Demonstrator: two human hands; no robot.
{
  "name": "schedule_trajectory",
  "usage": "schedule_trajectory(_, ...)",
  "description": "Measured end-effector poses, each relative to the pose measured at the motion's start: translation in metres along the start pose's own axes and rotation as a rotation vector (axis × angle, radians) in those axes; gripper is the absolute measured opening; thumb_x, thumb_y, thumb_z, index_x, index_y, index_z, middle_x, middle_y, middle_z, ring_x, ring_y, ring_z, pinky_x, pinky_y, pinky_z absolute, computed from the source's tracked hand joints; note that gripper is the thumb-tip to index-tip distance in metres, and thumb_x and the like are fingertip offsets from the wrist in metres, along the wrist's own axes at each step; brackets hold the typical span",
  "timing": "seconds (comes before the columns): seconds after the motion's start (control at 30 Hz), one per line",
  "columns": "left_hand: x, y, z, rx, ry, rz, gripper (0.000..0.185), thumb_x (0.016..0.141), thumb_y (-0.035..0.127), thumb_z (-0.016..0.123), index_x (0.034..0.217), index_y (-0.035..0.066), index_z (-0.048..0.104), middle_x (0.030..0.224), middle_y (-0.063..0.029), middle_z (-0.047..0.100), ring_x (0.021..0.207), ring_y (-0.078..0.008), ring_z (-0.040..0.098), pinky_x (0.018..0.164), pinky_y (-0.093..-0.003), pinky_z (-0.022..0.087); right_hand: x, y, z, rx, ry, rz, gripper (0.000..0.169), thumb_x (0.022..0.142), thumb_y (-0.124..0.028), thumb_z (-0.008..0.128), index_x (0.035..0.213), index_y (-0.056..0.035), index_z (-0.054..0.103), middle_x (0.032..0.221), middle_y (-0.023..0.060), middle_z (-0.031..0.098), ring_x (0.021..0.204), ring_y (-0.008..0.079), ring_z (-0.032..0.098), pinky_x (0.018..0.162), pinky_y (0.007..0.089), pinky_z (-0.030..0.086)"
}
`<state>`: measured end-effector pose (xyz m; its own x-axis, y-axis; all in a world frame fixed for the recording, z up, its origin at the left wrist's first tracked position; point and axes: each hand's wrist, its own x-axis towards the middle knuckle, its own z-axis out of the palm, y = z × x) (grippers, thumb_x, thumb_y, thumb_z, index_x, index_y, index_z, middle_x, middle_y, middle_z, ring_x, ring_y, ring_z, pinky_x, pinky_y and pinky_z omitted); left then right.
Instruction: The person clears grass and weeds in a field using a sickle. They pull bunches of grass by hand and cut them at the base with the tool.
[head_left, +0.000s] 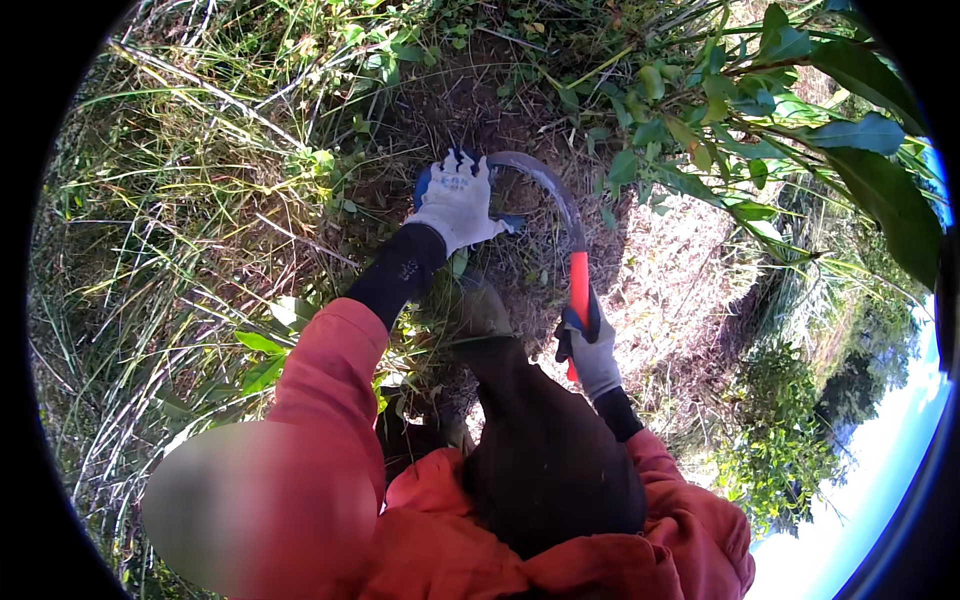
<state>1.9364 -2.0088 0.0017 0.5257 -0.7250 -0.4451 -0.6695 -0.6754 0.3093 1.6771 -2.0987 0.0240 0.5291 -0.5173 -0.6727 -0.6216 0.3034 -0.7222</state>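
Note:
My right hand (595, 346), in a white and dark work glove, is closed round the orange handle of a sickle (559, 187). The curved metal blade arcs up and to the left, its far end near the fingers of my left hand (457, 196). That hand, in a matching glove, is held back upward over the ground with its fingers spread somewhat. Its palm side is hidden, so whether it grips any stems cannot be told. Dark soil (495, 112) with cut or dry plant bits lies under and beyond the blade.
Tall grass (172, 247) fills the left side. A leafy branch (750, 127) reaches in from the upper right, close beyond the sickle. Dry straw (675, 262) lies in sunlight to the right. My bent leg (547, 442) and boot (480, 307) are between my arms.

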Motion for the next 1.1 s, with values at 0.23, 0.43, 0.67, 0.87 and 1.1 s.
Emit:
schedule_trajectory(0.23,0.01,-0.031,0.048,0.37,-0.08,-0.041,0.031,0.079,0.016,0.053,0.109,0.006,0.055,0.099,-0.0111,0.061,0.095,-0.0233,0.058,0.076,-0.0362,0.043,-0.002,0.005,-0.004,-0.087,0.033,-0.067,0.054,0.084,-0.009,0.055,0.134,-0.007,0.033,0.07,0.0041,0.056,0.054,0.0072,0.051,0.049,0.0245,0.046)
schedule_trajectory(0.43,-0.006,-0.056,0.03,0.322,-0.027,0.096,0.01,0.073,0.016,0.051,0.076,0.016,0.061,0.073,-0.0073,0.063,0.076,-0.0254,0.061,0.067,-0.0377,0.044,0.038,0.025,0.016,-0.545,0.031,-0.556,0.059,0.078,-0.009,0.06,0.132,-0.0062,0.036,0.073,0.0176,0.06,0.065,0.0201,0.061,0.059,0.0314,0.047)
schedule_trajectory(0.67,-0.156,-0.161,0.04,0.591,-0.404,-0.062,0.019,0.074,0.018,0.056,0.091,0.012,0.065,0.084,-0.0094,0.064,0.092,-0.029,0.058,0.08,-0.0405,0.041,-0.036,0.057,-0.054,-0.342,-0.014,0.008,0.057,0.081,-0.011,0.06,0.133,-0.0104,0.037,0.065,0.0085,0.059,0.056,0.0085,0.055,0.051,0.0269,0.045)
schedule_trajectory(0.87,-0.178,-0.155,0.013,0.481,-0.339,-0.003,0.049,0.073,0.018,0.056,0.121,0.012,0.048,0.111,-0.0133,0.054,0.107,-0.0311,0.049,0.096,-0.0429,0.032,0.024,0.004,0.016,-0.104,-0.016,-0.25,0.051,0.084,0.0,0.051,0.132,-0.0081,0.035,0.068,0.0011,0.052,0.051,0.0075,0.05,0.044,0.0231,0.045)
schedule_trajectory(1.1,-0.124,-0.053,-0.084,0.263,-0.314,0.134,0.082,0.072,0.041,0.065,0.137,0.012,0.025,0.132,-0.0215,0.035,0.124,-0.0397,0.031,0.101,-0.0484,0.026,0.081,0.005,0.074,0.018,-0.183,-0.173,0.05,0.081,0.003,0.053,0.128,-0.0076,0.041,0.068,0.0004,0.052,0.05,0.0067,0.048,0.043,0.0232,0.042)
